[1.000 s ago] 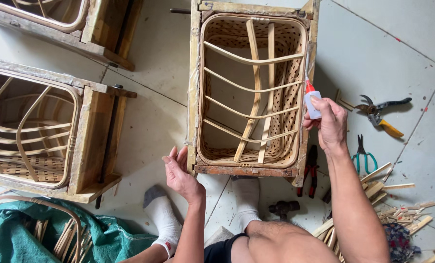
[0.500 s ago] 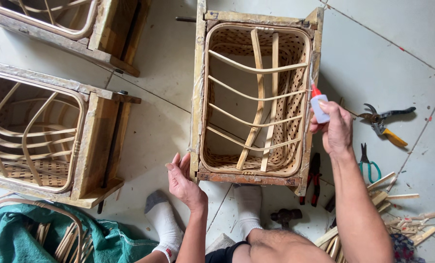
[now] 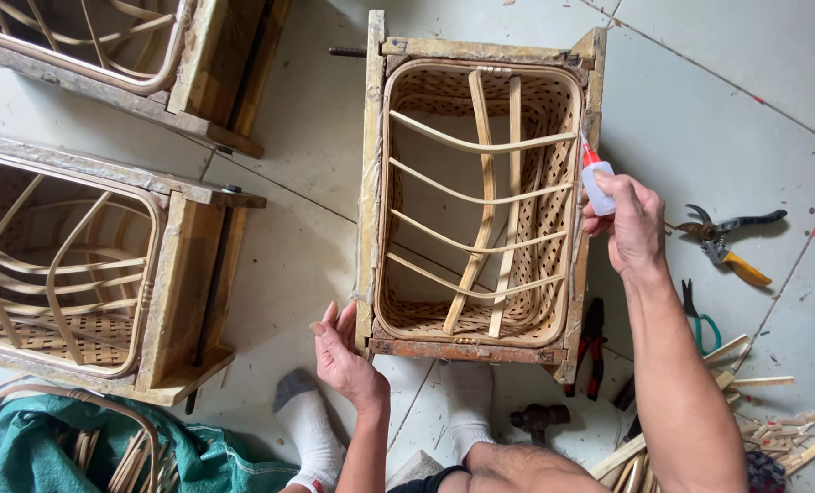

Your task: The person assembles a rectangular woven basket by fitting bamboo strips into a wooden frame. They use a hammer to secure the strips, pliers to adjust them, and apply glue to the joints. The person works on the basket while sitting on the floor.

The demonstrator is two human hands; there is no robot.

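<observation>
Between your feet on the floor (image 3: 316,219), the frame (image 3: 477,196) holds a woven basket with its ribs already set. Your left hand (image 3: 342,351) rests open against its corner; your right hand (image 3: 631,224) grasps the glue bottle (image 3: 595,178), tip at the right rim, gluing apparently underway.

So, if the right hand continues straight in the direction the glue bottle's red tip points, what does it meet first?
Probably the right hand, moving the glue bottle up-left, meets the basket's right rim where a bent strip joins it; depth is unclear.

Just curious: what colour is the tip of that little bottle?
Red, on a whitish bottle in the right hand; head view.
</observation>
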